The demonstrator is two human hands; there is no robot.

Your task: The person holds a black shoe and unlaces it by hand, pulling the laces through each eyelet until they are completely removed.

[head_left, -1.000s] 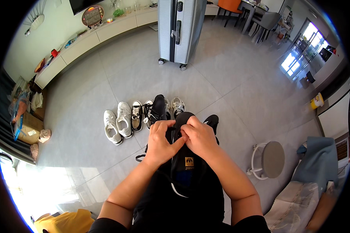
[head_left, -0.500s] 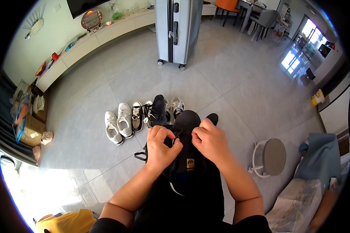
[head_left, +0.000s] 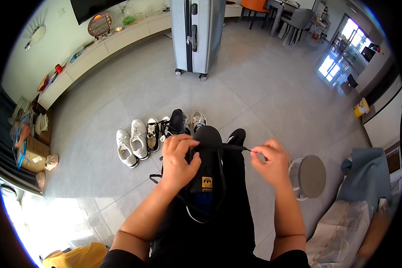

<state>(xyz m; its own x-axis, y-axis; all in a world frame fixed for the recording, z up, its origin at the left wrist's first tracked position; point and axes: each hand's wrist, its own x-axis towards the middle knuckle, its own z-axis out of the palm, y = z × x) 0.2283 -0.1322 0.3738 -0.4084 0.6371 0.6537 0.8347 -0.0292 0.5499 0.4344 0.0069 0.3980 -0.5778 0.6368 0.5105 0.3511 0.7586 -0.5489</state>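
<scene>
A black shoe (head_left: 207, 166) rests across my legs, toe pointing away, with a gold label on its tongue and blue lining inside its opening. My right hand (head_left: 271, 161) is pinched on a black shoelace (head_left: 236, 147), which stretches sideways over the shoe to its fingertips. My left hand (head_left: 177, 161) is at the shoe's left side, fingers curled toward the laces; what they grip is hard to see against the black. Another length of lace loops out below my left wrist. A black shoe on my foot (head_left: 236, 136) shows beyond my right knee.
White sneakers (head_left: 138, 138), black-and-white canvas shoes (head_left: 153, 134) and other shoes stand in a row on the tiled floor, ahead and left. A silver suitcase (head_left: 202, 38) stands farther off. To the right is a small round stool (head_left: 311, 176); a cloth-covered seat (head_left: 339, 230) lies beyond it.
My right hand has moved out to the right, drawing the shoelace into a long taut line. My left hand has stayed close to the shoe. The view has shifted slightly.
</scene>
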